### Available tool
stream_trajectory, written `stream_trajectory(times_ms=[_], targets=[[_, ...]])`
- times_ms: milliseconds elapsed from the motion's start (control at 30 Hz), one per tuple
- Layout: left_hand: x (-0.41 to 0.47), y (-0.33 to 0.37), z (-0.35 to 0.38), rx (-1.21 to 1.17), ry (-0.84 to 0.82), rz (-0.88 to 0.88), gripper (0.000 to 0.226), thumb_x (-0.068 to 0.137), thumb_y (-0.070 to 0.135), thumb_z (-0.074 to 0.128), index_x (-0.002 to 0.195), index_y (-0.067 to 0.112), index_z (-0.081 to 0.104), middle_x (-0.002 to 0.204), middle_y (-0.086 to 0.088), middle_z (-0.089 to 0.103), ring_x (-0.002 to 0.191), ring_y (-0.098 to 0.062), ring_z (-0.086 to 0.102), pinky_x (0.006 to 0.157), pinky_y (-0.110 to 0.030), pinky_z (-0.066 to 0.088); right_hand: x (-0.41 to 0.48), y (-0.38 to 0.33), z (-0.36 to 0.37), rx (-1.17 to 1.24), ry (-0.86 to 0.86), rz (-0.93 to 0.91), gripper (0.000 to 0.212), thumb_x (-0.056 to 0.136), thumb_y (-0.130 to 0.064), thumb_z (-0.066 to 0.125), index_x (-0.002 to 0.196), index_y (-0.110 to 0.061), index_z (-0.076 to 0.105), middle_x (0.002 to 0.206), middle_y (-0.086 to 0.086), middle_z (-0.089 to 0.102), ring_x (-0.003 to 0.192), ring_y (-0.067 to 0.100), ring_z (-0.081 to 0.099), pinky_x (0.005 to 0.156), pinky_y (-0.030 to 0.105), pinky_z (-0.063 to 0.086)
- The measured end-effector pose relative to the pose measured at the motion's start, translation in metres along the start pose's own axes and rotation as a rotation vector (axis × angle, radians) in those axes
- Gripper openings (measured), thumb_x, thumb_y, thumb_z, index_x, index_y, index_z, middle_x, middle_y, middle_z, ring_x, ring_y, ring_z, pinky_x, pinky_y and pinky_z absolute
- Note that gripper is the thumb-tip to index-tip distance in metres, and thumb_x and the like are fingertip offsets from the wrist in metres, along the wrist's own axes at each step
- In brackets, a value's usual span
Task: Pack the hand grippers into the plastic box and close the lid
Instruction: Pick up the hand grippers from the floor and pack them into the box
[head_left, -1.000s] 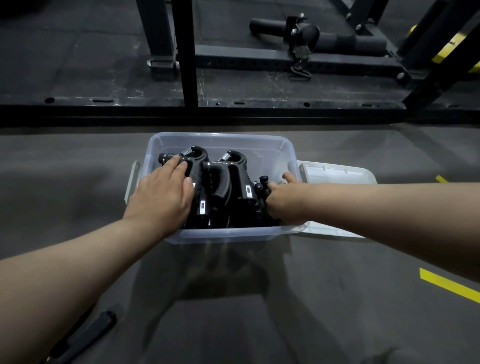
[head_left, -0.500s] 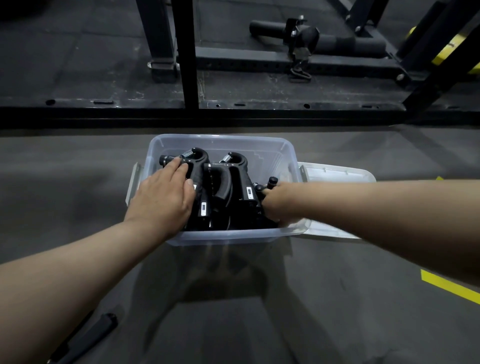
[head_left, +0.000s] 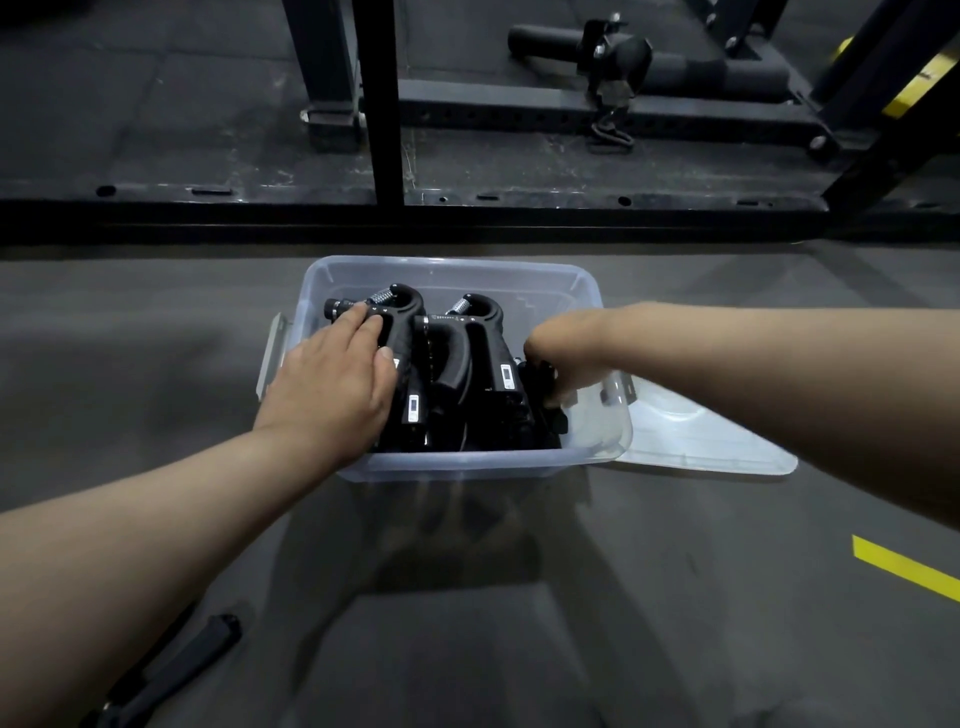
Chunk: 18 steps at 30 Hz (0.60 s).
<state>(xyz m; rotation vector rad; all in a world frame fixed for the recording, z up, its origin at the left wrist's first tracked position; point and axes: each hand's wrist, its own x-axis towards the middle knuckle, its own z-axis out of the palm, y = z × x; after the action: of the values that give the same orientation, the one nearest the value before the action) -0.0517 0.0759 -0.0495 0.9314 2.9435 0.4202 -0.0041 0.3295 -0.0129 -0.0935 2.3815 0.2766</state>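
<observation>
A clear plastic box (head_left: 467, 270) stands on the dark floor with several black hand grippers (head_left: 462, 358) packed side by side inside. My left hand (head_left: 337, 384) lies flat with spread fingers on the leftmost gripper, pressing on it. My right hand (head_left: 563, 353) reaches into the box's right side, fingers curled down around a black gripper part at the right end (head_left: 545, 384). The box's lid (head_left: 696, 436) lies flat on the floor against the box's right side.
A black gym rack frame (head_left: 384, 104) and its base rail cross the floor just beyond the box. A padded bar (head_left: 701, 67) lies further back. Yellow floor tape (head_left: 904, 566) runs at the right. A black strap-like object (head_left: 176, 670) lies at the lower left.
My right hand has moved deeper into the box's right side and curled down onto the rightmost gripper. My left hand stays on the left gripper.
</observation>
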Motion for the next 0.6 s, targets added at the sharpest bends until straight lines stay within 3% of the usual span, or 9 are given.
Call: stream_trajectory(times_ms=[67,100,167,233,300,367,433,500,600], targets=[[0.000,0.001,-0.001,-0.001,0.010,0.004,0.055,0.097,0.036,0.027,0.142,0.009,0.043,0.152,-0.009,0.037,0.139,-0.024,0.035,0.113,-0.042,0.028,-0.011,0.003,-0.005,0.142,-0.004,0.011,0.065,0.080,-0.031,0.078,0.134,-0.012,0.046,0.120,0.004,0.063,0.077,0.023,0.062,0.036,0.013,0.040],[0.000,0.002,-0.002,0.002,0.011,0.006,0.054,0.098,0.036,0.027,0.142,0.009,0.043,0.152,-0.009,0.037,0.139,-0.024,0.035,0.113,-0.042,0.027,-0.015,0.002,-0.007,0.187,-0.005,0.024,0.069,0.083,-0.027,0.077,0.137,-0.009,0.040,0.122,0.007,0.061,0.064,0.017,0.055,0.028,0.014,0.036],[0.000,0.003,-0.003,0.003,0.008,0.003,0.052,0.099,0.034,0.030,0.143,0.009,0.042,0.152,-0.009,0.036,0.140,-0.023,0.033,0.113,-0.041,0.026,-0.020,-0.002,-0.007,0.173,-0.009,0.059,0.054,0.088,-0.031,0.072,0.127,-0.007,0.043,0.112,0.006,0.063,0.052,0.009,0.043,0.027,0.014,0.034],[-0.002,0.003,-0.004,0.001,0.008,0.000,0.051,0.099,0.033,0.030,0.143,0.008,0.042,0.153,-0.009,0.036,0.140,-0.023,0.033,0.113,-0.040,0.025,-0.016,-0.005,-0.005,0.126,0.001,0.029,0.059,0.085,-0.046,0.070,0.124,-0.010,0.045,0.111,0.001,0.064,0.065,0.015,0.056,0.052,0.021,0.046],[-0.002,0.003,-0.003,-0.002,0.007,0.003,0.051,0.099,0.033,0.030,0.143,0.009,0.042,0.153,-0.009,0.036,0.141,-0.022,0.032,0.114,-0.040,0.025,-0.006,-0.002,-0.004,0.140,-0.021,0.078,0.078,0.075,-0.058,0.074,0.130,-0.012,0.044,0.118,0.003,0.063,0.098,0.024,0.063,0.085,0.032,0.047],[-0.001,0.003,-0.004,-0.010,0.001,-0.001,0.051,0.099,0.033,0.031,0.144,0.010,0.041,0.154,-0.008,0.034,0.141,-0.022,0.031,0.114,-0.040,0.024,0.003,0.000,0.000,-0.024,-0.101,0.145,0.085,0.066,-0.070,0.070,0.127,-0.014,0.050,0.116,0.000,0.063,0.116,0.023,0.058,0.114,0.049,0.024],[-0.002,0.003,-0.004,-0.010,0.002,-0.004,0.051,0.099,0.032,0.033,0.144,0.010,0.041,0.154,-0.008,0.034,0.141,-0.021,0.030,0.114,-0.040,0.023,0.005,-0.002,0.006,-0.187,-0.162,0.172,0.078,0.062,-0.076,0.065,0.118,-0.023,0.060,0.114,-0.002,0.062,0.122,0.019,0.052,0.114,0.064,-0.002],[-0.001,0.004,-0.004,-0.012,0.002,-0.007,0.051,0.099,0.033,0.033,0.144,0.010,0.041,0.154,-0.008,0.034,0.141,-0.021,0.031,0.114,-0.040,0.024,0.003,-0.007,0.011,-0.180,-0.158,0.177,0.059,0.063,-0.073,0.065,0.101,-0.028,0.062,0.108,-0.003,0.061,0.118,0.017,0.052,0.112,0.066,-0.004],[-0.001,0.003,-0.004,-0.008,-0.004,-0.005,0.051,0.099,0.033,0.033,0.143,0.009,0.041,0.153,-0.008,0.034,0.141,-0.022,0.031,0.114,-0.040,0.025,-0.005,-0.012,0.004,-0.021,-0.143,0.168,0.043,0.075,-0.069,0.060,0.088,-0.028,0.060,0.088,-0.012,0.063,0.090,0.011,0.060,0.111,0.066,-0.008]])
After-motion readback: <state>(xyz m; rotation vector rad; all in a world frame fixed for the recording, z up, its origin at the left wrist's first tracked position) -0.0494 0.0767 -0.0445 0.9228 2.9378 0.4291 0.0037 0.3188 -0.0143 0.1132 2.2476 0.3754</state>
